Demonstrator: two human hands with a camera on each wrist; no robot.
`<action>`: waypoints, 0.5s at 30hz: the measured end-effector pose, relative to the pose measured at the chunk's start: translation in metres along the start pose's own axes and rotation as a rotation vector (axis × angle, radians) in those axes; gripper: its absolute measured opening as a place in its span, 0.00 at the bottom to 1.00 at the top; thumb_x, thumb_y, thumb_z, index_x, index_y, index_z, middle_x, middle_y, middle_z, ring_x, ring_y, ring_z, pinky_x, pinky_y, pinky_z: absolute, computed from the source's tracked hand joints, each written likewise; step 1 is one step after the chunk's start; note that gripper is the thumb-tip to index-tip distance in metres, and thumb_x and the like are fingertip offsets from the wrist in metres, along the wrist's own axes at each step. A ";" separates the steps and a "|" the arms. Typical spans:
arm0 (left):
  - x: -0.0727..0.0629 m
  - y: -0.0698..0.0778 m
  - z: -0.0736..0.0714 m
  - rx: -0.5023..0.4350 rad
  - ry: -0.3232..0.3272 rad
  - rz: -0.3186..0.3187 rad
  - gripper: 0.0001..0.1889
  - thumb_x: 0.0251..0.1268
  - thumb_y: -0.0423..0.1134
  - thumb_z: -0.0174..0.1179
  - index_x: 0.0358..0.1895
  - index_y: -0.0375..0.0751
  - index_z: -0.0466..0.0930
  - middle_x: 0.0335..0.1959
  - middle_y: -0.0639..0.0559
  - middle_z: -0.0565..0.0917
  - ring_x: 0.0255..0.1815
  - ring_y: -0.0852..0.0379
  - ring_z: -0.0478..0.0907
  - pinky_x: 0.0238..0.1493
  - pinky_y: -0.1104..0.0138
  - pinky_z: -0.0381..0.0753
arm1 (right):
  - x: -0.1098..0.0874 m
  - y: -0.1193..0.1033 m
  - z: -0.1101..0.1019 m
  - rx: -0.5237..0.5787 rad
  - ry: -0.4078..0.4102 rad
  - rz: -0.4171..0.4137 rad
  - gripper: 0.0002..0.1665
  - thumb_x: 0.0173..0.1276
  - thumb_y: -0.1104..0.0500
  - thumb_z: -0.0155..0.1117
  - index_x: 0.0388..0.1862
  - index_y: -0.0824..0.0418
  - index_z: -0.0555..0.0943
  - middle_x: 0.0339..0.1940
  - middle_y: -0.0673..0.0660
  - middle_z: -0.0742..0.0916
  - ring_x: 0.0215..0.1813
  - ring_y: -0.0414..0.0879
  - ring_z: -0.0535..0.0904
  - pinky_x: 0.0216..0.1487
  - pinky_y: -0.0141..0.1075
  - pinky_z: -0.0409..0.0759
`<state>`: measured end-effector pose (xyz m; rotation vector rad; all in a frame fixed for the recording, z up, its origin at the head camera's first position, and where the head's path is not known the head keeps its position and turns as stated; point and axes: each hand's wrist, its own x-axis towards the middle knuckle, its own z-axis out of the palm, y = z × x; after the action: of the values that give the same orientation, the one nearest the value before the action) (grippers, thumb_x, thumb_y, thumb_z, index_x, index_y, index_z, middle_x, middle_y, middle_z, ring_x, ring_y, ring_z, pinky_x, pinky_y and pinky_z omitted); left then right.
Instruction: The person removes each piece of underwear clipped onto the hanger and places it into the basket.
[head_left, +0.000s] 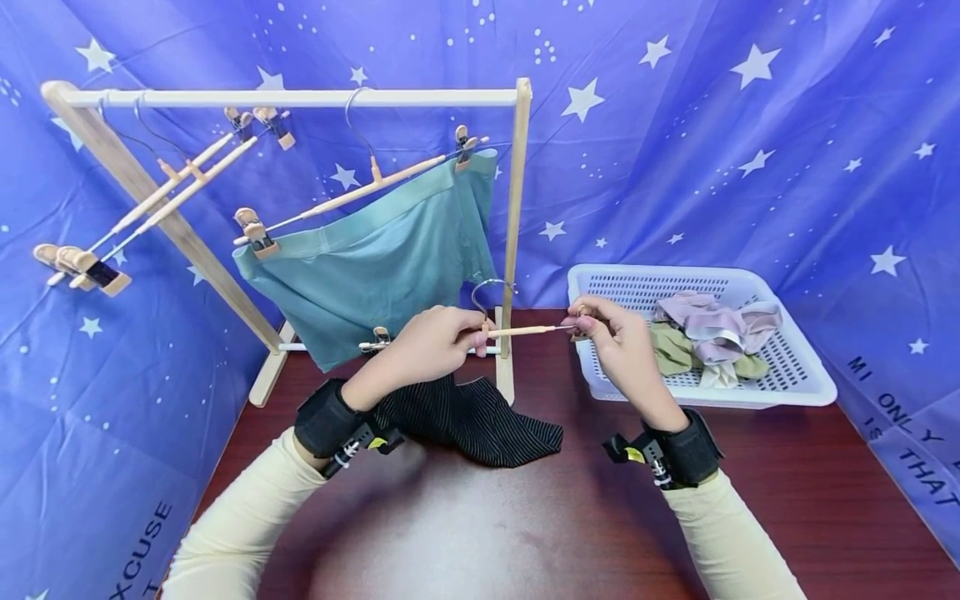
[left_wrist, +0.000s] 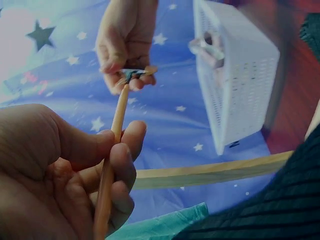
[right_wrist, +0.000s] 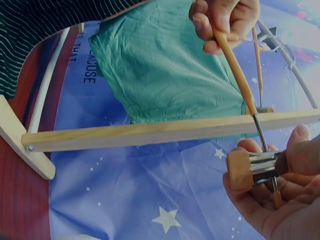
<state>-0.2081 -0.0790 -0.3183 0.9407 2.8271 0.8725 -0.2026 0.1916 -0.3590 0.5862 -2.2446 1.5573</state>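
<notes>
A trouser hanger with a wooden bar and metal hook is held level above the table. My left hand pinches its bar near the middle, between thumb and fingers in the left wrist view. At the bar's right end, my right hand holds the hanger's clip, thumb against one side. A black garment with thin pale stripes hangs below the left part of the hanger, near the left clip, and its lower part reaches the table. My left hand partly covers where it joins the hanger.
Behind the left hand, a wooden rack carries teal shorts clipped to a hanger and two bare clip hangers. A white basket with crumpled lilac and green clothes stands at the right. Starry blue cloth surrounds the table.
</notes>
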 end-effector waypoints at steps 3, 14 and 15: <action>0.001 0.003 -0.004 -0.013 -0.067 0.024 0.10 0.75 0.34 0.58 0.34 0.46 0.86 0.26 0.58 0.85 0.23 0.65 0.73 0.28 0.70 0.69 | 0.001 -0.001 -0.004 -0.028 -0.018 -0.005 0.08 0.75 0.72 0.56 0.46 0.75 0.81 0.38 0.72 0.88 0.41 0.26 0.84 0.45 0.20 0.81; 0.005 0.014 -0.012 -0.245 -0.308 -0.019 0.08 0.73 0.30 0.58 0.47 0.31 0.84 0.30 0.47 0.91 0.26 0.60 0.87 0.28 0.73 0.81 | 0.021 -0.004 -0.009 -0.033 -0.119 -0.060 0.12 0.79 0.64 0.52 0.47 0.72 0.81 0.35 0.46 0.85 0.40 0.31 0.79 0.44 0.24 0.75; 0.005 0.014 -0.011 -0.301 -0.323 -0.045 0.08 0.73 0.28 0.58 0.48 0.29 0.84 0.30 0.45 0.90 0.26 0.59 0.87 0.27 0.72 0.82 | 0.023 -0.004 -0.009 -0.024 -0.136 -0.063 0.13 0.80 0.64 0.52 0.47 0.73 0.80 0.36 0.44 0.85 0.41 0.30 0.80 0.45 0.24 0.75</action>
<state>-0.2072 -0.0724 -0.3009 0.8806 2.3568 1.0012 -0.2201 0.1956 -0.3415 0.7700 -2.3162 1.4988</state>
